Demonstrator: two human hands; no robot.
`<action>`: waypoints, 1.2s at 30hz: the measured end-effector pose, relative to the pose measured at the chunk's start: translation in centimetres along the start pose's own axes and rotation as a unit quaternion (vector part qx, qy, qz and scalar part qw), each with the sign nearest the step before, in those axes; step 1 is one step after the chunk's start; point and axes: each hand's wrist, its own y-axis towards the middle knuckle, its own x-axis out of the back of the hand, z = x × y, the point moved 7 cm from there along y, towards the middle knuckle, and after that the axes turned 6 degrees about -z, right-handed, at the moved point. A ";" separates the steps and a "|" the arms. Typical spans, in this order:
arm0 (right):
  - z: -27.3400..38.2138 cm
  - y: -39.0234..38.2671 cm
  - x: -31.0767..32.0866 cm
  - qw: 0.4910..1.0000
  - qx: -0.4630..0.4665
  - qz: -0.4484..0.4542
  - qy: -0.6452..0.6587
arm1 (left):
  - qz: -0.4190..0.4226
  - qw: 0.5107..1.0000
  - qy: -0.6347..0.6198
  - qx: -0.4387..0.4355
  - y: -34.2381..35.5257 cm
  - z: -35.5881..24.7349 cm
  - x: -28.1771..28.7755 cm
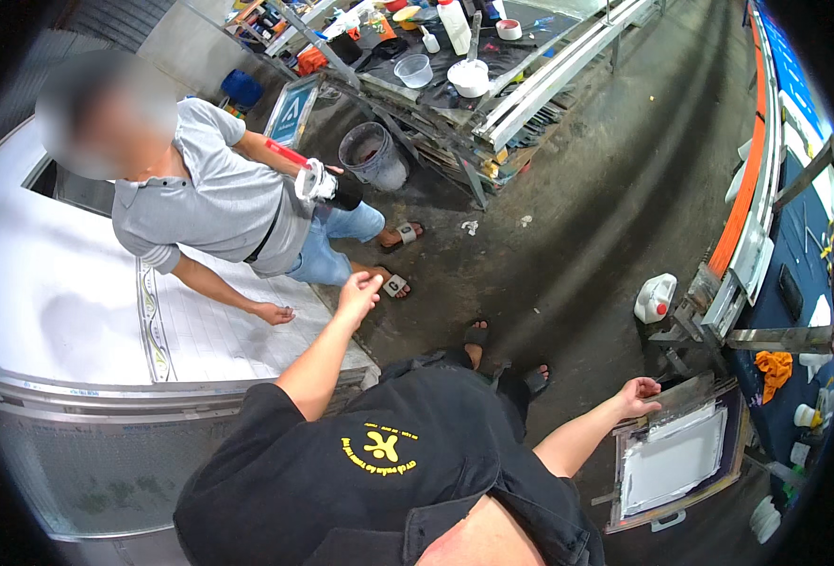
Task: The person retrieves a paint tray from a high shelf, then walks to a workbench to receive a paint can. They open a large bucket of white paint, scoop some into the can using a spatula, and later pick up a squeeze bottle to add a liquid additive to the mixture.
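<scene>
My left hand (358,297) is raised in front of me, its fingers curled in with nothing visible in them. Out to the right, my right hand (638,397) curls its fingers at the near corner of a screen-printing frame (733,439), by a flat grey bar (686,396) along its upper edge. White ink or paste (672,462) covers much of the mesh, which tilts downward. Opposite me stands another person (219,179) in a grey polo shirt. That person's hand holds a black tub (346,193) and a red-handled tool (287,151) with white paste on it.
A metal-framed table (379,80) at the back holds tubs and bottles. Beneath it stands a stained bucket (374,156). White panels (238,321) lie at left. On the floor at right is a white jug (656,298), near a long blue-topped bench (780,363) with an orange cloth (774,374).
</scene>
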 end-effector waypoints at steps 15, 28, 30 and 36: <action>12.1 -24.9 -1.9 0.936 0.164 0.193 -0.244 | -0.117 0.953 -0.038 -0.277 12.9 -7.9 5.5; 19.4 -36.4 -9.8 0.881 0.306 0.247 -0.262 | -0.031 0.885 -0.144 -0.441 4.9 -13.6 -1.7; 19.8 -36.8 -11.1 0.855 0.278 0.336 -0.282 | -0.019 0.886 -0.140 -0.442 4.1 -14.0 -2.1; 21.2 -32.1 -13.5 0.829 0.311 0.175 -0.430 | -0.056 0.897 -0.035 -0.436 0.6 -13.9 -0.7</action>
